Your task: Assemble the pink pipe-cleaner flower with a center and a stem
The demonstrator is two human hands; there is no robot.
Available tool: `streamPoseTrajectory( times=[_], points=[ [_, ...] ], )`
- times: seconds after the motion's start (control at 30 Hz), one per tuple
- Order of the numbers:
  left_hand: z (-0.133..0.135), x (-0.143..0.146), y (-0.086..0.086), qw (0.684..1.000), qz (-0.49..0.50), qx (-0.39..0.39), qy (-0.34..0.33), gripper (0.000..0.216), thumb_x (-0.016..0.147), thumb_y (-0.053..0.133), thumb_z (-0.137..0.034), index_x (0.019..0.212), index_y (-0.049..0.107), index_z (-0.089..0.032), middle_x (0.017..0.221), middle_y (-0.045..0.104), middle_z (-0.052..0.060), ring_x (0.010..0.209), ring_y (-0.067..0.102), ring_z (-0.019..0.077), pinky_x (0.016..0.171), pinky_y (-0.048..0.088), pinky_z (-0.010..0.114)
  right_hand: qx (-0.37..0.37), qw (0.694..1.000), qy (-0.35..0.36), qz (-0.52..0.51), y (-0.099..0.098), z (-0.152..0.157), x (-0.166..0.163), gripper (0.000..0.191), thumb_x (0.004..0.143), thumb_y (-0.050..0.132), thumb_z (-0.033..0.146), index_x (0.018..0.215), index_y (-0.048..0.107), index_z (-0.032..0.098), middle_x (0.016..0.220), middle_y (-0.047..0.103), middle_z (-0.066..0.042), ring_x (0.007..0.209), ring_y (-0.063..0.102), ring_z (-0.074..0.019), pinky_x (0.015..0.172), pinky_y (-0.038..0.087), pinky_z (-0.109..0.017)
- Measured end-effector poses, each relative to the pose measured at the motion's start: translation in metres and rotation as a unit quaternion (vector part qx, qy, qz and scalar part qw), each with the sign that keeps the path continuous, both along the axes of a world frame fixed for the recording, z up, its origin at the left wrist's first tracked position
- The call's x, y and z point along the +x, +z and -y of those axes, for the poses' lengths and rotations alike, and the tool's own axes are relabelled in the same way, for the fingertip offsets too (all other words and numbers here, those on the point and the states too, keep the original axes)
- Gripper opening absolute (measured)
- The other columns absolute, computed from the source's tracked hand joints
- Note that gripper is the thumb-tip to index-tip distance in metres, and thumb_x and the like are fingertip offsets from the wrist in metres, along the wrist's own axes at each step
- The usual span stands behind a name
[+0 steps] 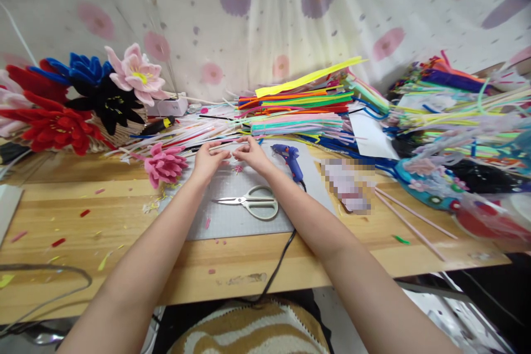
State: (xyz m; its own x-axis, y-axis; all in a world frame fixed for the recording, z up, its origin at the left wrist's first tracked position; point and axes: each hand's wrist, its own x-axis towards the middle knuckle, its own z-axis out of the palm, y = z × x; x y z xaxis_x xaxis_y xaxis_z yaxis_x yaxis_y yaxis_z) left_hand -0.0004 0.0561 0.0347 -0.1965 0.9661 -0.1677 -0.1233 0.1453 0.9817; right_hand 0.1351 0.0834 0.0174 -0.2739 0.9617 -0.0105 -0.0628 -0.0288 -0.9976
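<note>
Fingertips pinched, my left hand (211, 160) and my right hand (251, 156) nearly meet over the grey cutting mat (240, 227). Between them runs a thin pale pipe cleaner (222, 146), partly hidden by the fingers. A tiny pink piece (237, 168) shows just below the hands. Closer to me lie scissors (249, 200) with pale handles, blades pointing left. A blue glue gun (290, 159) rests to the right of my right hand. Left of my left hand is a pink fuzzy flower (164, 164).
Bundles of coloured pipe cleaners (298, 102) are piled along the back, with another heap (448, 116) at right. Fuzzy flowers (62, 121) crowd the back left. A black cord (282, 257) crosses the front edge. Scraps (58, 242) dot the wooden table (136, 221).
</note>
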Motion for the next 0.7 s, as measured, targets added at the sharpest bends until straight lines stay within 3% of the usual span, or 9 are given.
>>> streamPoseTrajectory(
  times=[0.23, 0.43, 0.7],
  points=[
    [-0.003, 0.0, -0.007, 1.0, 0.011, 0.01, 0.005, 0.033, 0.066, 0.065, -0.007, 0.095, 0.05, -0.012, 0.061, 0.063, 0.001, 0.061, 0.064, 0.0132, 0.064, 0.053, 0.029, 0.012, 1.0, 0.005, -0.002, -0.001, 0.001, 0.002, 0.037, 0.059, 0.063, 0.022, 0.089, 0.041, 0.021, 0.054, 0.052, 0.013, 0.052, 0.052, -0.0061, 0.056, 0.041, -0.02],
    [-0.006, -0.001, -0.008, 0.997, -0.081, 0.007, -0.016, 0.041, 0.065, 0.066, -0.011, 0.101, 0.047, -0.016, 0.066, 0.063, 0.0, 0.062, 0.064, 0.014, 0.057, 0.052, 0.026, 0.028, 0.999, 0.016, 0.021, -0.003, 0.003, 0.008, 0.034, 0.061, 0.062, 0.022, 0.088, 0.043, 0.021, 0.056, 0.053, 0.011, 0.055, 0.053, -0.0076, 0.056, 0.041, -0.021],
    [-0.015, -0.01, 0.008, 0.977, -0.182, -0.048, -0.099, 0.044, 0.056, 0.071, -0.007, 0.092, 0.048, -0.017, 0.062, 0.065, 0.0, 0.055, 0.061, 0.0138, 0.047, 0.045, 0.02, 0.096, 0.989, -0.02, 0.111, -0.014, 0.016, 0.034, 0.027, 0.064, 0.058, 0.021, 0.089, 0.047, 0.023, 0.061, 0.053, 0.009, 0.057, 0.051, -0.0084, 0.058, 0.039, -0.021]
  ],
)
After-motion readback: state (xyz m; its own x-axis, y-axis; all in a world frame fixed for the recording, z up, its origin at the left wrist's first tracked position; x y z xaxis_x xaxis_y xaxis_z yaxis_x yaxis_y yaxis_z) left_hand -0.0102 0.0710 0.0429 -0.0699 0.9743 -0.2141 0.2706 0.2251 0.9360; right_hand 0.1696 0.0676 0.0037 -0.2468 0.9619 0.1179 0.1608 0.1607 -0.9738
